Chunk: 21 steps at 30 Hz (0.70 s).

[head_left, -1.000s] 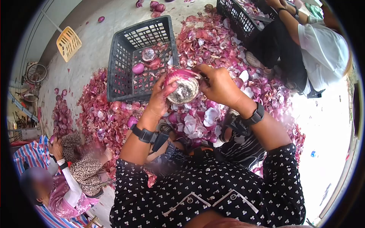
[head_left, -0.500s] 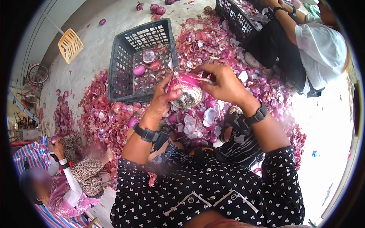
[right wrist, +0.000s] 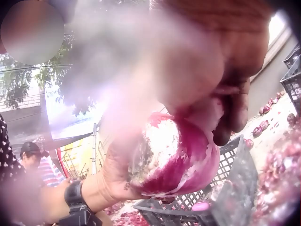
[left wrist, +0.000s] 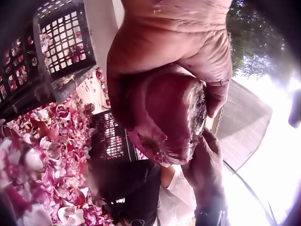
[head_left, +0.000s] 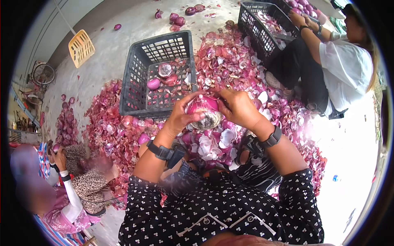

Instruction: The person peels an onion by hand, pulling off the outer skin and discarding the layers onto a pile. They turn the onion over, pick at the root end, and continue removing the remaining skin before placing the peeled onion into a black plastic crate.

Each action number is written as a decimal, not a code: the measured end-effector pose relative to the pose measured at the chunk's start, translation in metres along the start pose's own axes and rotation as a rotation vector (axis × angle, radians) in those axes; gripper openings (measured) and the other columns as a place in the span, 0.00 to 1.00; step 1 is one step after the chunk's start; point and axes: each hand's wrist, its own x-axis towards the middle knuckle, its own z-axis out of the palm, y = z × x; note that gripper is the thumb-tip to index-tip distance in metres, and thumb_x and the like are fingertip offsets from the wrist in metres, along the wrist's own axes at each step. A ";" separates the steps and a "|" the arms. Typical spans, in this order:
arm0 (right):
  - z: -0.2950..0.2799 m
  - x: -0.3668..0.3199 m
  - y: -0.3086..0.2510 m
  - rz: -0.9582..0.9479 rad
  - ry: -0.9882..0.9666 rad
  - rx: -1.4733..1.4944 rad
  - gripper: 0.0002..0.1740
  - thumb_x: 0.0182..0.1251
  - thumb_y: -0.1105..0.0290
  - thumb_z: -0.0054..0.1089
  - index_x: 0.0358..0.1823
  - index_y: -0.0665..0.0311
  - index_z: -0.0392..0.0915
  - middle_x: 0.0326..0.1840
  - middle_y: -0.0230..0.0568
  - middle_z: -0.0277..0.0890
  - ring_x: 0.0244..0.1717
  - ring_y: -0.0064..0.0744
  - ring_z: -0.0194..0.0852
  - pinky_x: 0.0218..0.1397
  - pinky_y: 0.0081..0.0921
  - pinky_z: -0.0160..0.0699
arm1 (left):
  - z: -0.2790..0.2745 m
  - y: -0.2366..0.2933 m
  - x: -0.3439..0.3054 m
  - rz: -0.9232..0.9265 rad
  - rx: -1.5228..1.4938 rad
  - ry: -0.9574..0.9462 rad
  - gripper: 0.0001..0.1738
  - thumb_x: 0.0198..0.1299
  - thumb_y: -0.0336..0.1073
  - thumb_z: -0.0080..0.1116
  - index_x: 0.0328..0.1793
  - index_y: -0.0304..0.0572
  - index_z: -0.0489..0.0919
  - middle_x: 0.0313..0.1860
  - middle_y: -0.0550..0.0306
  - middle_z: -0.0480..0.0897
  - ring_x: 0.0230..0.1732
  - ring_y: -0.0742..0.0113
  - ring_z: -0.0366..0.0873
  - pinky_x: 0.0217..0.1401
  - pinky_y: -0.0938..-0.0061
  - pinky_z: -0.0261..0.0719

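A large red onion (head_left: 204,107) with a pale, dark-mottled patch on one side is between the two hands, in front of the body. My left hand (head_left: 180,112) grips it from the left, thumb near the mottled patch, as the left wrist view of the onion (left wrist: 169,117) also shows. On the other side, my right hand (head_left: 240,107) pinches a loose flap of the onion's skin (right wrist: 209,113) against its surface. Part of the right hand is blurred in the right wrist view.
A black plastic crate (head_left: 125,96) with a few onions and skins stands ahead. Heaped onion skins (head_left: 227,61) surround it and the feet. One person (head_left: 344,61) sits at the right by another crate (head_left: 260,39); someone else (head_left: 67,209) sits at the left.
Both hands and the onion have turned, bringing more smooth red skin into view and the mottled patch lower. The right hand has drawn in close to the onion. The head view has shifted slightly.
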 end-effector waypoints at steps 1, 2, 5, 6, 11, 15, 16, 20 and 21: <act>0.000 0.001 -0.001 0.024 0.002 0.008 0.10 0.53 0.72 0.58 0.35 0.68 0.73 0.27 0.53 0.74 0.30 0.56 0.74 0.35 0.43 0.74 | -0.001 -0.002 0.000 0.013 0.000 0.005 0.37 0.40 0.36 0.67 0.61 0.36 0.70 0.56 0.55 0.72 0.56 0.66 0.71 0.62 0.73 0.67; 0.000 0.002 -0.002 0.039 -0.007 0.040 0.10 0.52 0.73 0.57 0.35 0.69 0.73 0.26 0.54 0.73 0.29 0.57 0.74 0.34 0.43 0.74 | -0.004 -0.006 0.001 0.024 0.036 -0.002 0.37 0.40 0.37 0.67 0.61 0.36 0.71 0.56 0.55 0.72 0.56 0.67 0.71 0.61 0.73 0.67; 0.000 0.003 -0.003 0.024 -0.035 0.031 0.12 0.53 0.75 0.58 0.41 0.68 0.75 0.29 0.54 0.76 0.28 0.53 0.76 0.32 0.37 0.74 | -0.005 -0.008 0.000 0.015 0.026 0.016 0.37 0.39 0.38 0.70 0.60 0.38 0.72 0.51 0.56 0.74 0.55 0.67 0.71 0.61 0.74 0.66; 0.001 0.004 -0.001 -0.019 -0.035 0.042 0.14 0.54 0.75 0.58 0.44 0.68 0.75 0.31 0.54 0.77 0.30 0.53 0.76 0.32 0.37 0.74 | -0.010 -0.009 0.003 0.059 0.163 -0.002 0.39 0.38 0.40 0.70 0.60 0.36 0.71 0.51 0.56 0.74 0.55 0.66 0.72 0.61 0.74 0.68; 0.006 0.009 -0.007 -0.022 -0.115 0.000 0.11 0.54 0.76 0.57 0.40 0.69 0.77 0.30 0.56 0.76 0.30 0.56 0.75 0.33 0.39 0.75 | -0.016 -0.019 0.003 0.171 0.444 -0.013 0.36 0.36 0.39 0.71 0.58 0.41 0.75 0.52 0.52 0.73 0.57 0.61 0.70 0.62 0.72 0.64; 0.002 0.012 0.000 0.053 -0.236 0.132 0.14 0.51 0.78 0.57 0.42 0.70 0.77 0.31 0.55 0.77 0.31 0.52 0.78 0.35 0.35 0.76 | -0.018 -0.023 0.002 0.077 0.510 0.005 0.36 0.36 0.37 0.71 0.58 0.42 0.75 0.52 0.51 0.73 0.58 0.60 0.69 0.64 0.71 0.62; 0.001 0.012 0.003 0.028 -0.263 0.154 0.14 0.51 0.78 0.57 0.42 0.70 0.77 0.31 0.54 0.77 0.32 0.48 0.79 0.36 0.32 0.77 | -0.018 -0.025 0.003 0.097 0.446 0.019 0.37 0.35 0.37 0.70 0.58 0.41 0.75 0.50 0.54 0.76 0.54 0.64 0.71 0.62 0.71 0.62; 0.003 0.015 -0.004 0.025 -0.255 0.060 0.17 0.48 0.78 0.59 0.43 0.70 0.77 0.33 0.55 0.78 0.34 0.48 0.80 0.39 0.32 0.77 | -0.019 -0.024 0.003 0.080 0.537 0.016 0.37 0.35 0.37 0.70 0.58 0.41 0.75 0.50 0.54 0.75 0.55 0.64 0.70 0.62 0.71 0.62; 0.008 0.014 0.001 0.001 -0.225 0.007 0.17 0.47 0.77 0.59 0.42 0.69 0.78 0.32 0.55 0.78 0.33 0.48 0.80 0.39 0.34 0.78 | -0.019 -0.023 0.003 0.090 0.540 0.003 0.37 0.35 0.37 0.70 0.58 0.41 0.75 0.50 0.54 0.75 0.55 0.64 0.70 0.62 0.71 0.62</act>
